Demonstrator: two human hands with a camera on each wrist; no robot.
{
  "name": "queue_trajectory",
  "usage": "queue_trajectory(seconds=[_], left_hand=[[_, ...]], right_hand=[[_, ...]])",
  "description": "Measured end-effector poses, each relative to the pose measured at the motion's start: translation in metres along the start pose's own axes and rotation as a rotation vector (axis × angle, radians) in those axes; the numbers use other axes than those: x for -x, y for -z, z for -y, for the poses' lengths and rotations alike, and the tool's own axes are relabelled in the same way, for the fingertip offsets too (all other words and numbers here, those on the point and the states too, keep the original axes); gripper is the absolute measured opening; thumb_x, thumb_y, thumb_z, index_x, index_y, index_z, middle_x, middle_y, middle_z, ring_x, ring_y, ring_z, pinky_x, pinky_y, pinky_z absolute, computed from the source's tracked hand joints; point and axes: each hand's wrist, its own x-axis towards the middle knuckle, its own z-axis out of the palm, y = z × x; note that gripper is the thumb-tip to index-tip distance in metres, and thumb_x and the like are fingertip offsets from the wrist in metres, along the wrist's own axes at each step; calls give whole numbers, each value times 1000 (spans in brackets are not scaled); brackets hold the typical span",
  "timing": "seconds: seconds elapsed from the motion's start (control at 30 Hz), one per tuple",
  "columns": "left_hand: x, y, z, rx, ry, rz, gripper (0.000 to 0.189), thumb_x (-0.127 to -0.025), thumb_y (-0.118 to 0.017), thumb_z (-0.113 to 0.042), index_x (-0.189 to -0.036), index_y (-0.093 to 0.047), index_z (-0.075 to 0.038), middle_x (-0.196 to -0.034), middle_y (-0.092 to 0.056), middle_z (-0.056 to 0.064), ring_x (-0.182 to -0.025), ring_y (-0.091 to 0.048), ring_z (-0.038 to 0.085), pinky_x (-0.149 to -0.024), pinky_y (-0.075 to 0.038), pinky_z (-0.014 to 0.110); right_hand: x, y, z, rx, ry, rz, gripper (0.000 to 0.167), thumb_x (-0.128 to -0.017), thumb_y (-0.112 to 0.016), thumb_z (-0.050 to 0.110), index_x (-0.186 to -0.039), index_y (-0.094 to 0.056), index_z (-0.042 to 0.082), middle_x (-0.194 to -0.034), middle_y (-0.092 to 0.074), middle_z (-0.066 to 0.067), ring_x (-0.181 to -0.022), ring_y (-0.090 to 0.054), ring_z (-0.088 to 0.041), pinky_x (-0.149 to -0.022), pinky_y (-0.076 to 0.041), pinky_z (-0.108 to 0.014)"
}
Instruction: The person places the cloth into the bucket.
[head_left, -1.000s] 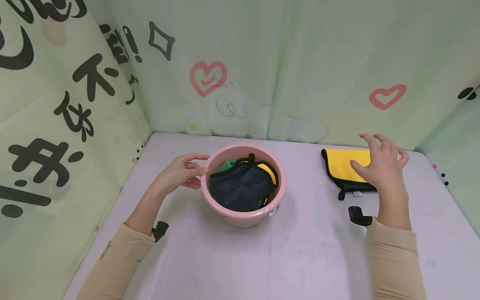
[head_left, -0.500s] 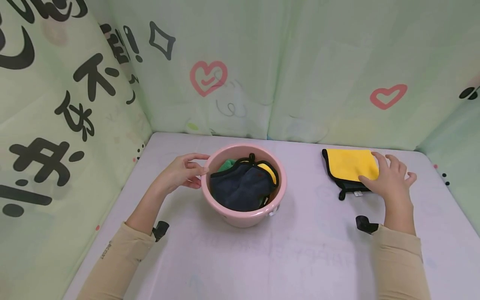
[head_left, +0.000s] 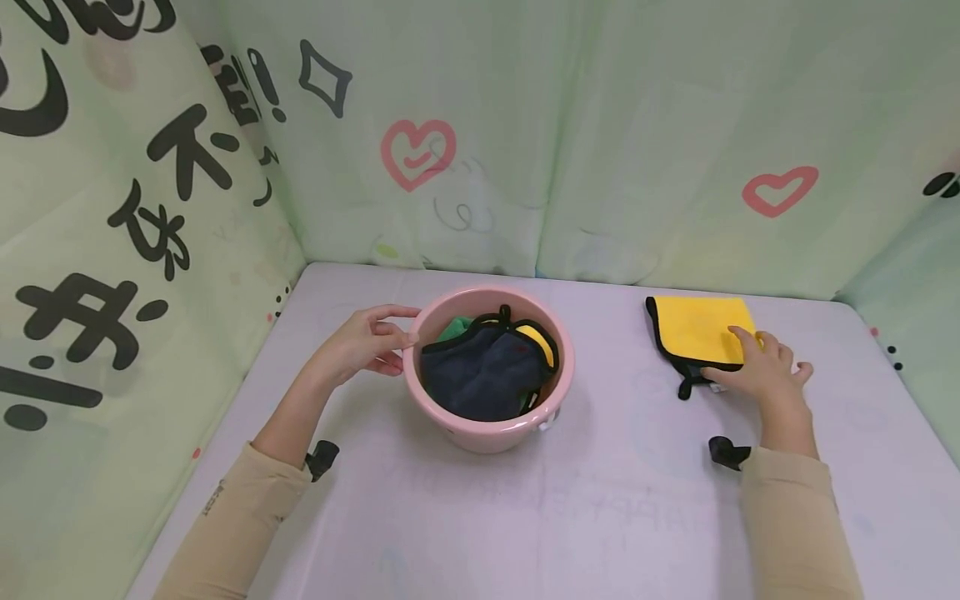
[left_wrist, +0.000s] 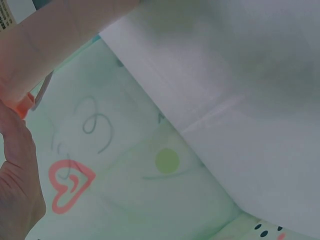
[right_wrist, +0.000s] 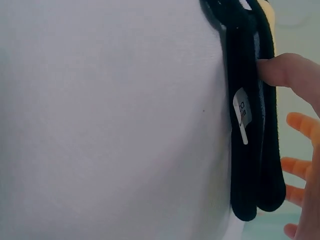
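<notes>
My left hand (head_left: 367, 342) holds the left rim of a pink bucket (head_left: 486, 431) with its fingertips; in the left wrist view the hand (left_wrist: 20, 180) shows only in part at the left edge. Dark blue cloth (head_left: 480, 375) with black edging lies in the bucket, with bits of green and yellow beside it. At the right, my right hand (head_left: 768, 375) is over the near right corner of a folded yellow and black cloth (head_left: 697, 329). Its thumb (right_wrist: 280, 70) touches the cloth's folded edge, while the other fingers stand spread and slightly apart from it.
Both things stand on a table with a pale lilac cover (head_left: 525, 517). A light green curtain (head_left: 637, 125) with printed hearts closes off the back, and another printed curtain (head_left: 112, 233) hangs at the left. A small white tag (right_wrist: 242, 112) sticks out of the folded cloth.
My right hand has come down from above the yellow cloth, first rightward, then back toward its near edge, where the thumb touches it. The left hand and the bucket have stayed in place.
</notes>
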Motion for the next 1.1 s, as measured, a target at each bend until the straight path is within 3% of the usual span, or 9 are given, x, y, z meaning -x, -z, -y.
queue_trajectory(seconds=[0.5, 1.1], left_hand=[[1, 0, -1, -19, 5, -15, 49, -85, -65, -17, -131, -48, -16, -92, -64, 11, -60, -61, 18, -65, -56, 33], [1, -1, 0, -23, 4, -10, 50, -85, -65, -17, -132, -47, -14, -90, -63, 11, -59, -60, 17, -65, -56, 32]], right_hand=[[-12, -2, 2, 33, 10, 107, 106, -73, -48, 74, -141, -14, -1, -129, -6, -43, -113, -9, -60, -87, 5, -76], [-20, -4, 1, 48, 35, 70, 95, -75, -57, 65, -132, -25, -3, -118, -18, -43, -103, -19, -58, -86, -6, -70]])
